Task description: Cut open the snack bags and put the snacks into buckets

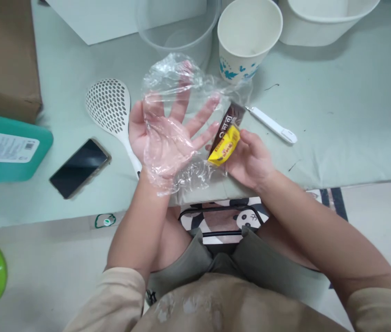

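My left hand [172, 133] is palm up with its fingers spread. Thin clear plastic film [171, 69], crumpled like a bag, lies around its palm and fingers; I cannot tell whether the hand is inside it. Close by on the right, my right hand [250, 159] grips a yellow wrapped packet [225, 146] and a dark brown wrapped packet [228, 121] with pale lettering, the yellow one overlapping the brown. The film stretches across to these packets. Beneath my left wrist runs the handle of a white slotted skimmer [108, 103], resting on the table.
On the pale green tablecloth [354, 115] lie a phone [79, 168] and a small white-handled tool [273, 124]. A clear plastic tub [177, 46], a paper cup [238, 62] and a white container [319, 32] stand behind. At left are a teal container [12, 170] and a brown box [5, 60].
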Action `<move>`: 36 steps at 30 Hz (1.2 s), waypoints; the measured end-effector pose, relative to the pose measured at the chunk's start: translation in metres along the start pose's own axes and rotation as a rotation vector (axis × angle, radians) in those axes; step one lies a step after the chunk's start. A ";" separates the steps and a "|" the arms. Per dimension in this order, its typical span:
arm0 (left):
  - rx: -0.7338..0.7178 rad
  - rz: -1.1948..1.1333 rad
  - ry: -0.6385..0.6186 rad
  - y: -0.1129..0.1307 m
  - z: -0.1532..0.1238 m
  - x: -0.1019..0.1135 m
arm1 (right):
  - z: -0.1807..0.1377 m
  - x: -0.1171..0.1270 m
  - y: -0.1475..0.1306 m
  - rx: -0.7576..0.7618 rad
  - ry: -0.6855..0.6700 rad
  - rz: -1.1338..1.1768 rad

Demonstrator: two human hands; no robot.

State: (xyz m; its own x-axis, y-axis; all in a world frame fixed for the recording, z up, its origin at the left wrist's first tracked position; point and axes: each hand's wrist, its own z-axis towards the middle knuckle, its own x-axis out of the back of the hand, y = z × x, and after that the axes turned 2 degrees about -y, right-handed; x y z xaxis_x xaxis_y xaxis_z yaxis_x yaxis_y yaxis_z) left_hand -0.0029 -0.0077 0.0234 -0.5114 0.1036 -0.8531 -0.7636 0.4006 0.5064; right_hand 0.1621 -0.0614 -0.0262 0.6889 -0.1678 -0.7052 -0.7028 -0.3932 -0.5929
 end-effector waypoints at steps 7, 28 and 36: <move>-0.051 0.030 0.046 0.003 0.005 0.004 | 0.004 0.002 0.006 -0.048 0.033 0.106; -0.029 0.154 0.280 0.034 0.006 0.030 | 0.010 0.019 -0.056 0.286 0.180 0.081; 0.162 0.141 0.375 0.031 0.011 0.032 | 0.021 0.022 -0.063 0.379 0.311 0.022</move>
State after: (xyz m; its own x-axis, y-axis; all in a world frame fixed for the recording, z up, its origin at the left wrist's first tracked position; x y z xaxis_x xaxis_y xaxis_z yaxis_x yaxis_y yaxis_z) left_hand -0.0383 0.0181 0.0101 -0.7369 -0.1589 -0.6571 -0.6197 0.5472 0.5626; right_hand 0.2178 -0.0218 -0.0123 0.6528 -0.4572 -0.6041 -0.6935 -0.0398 -0.7193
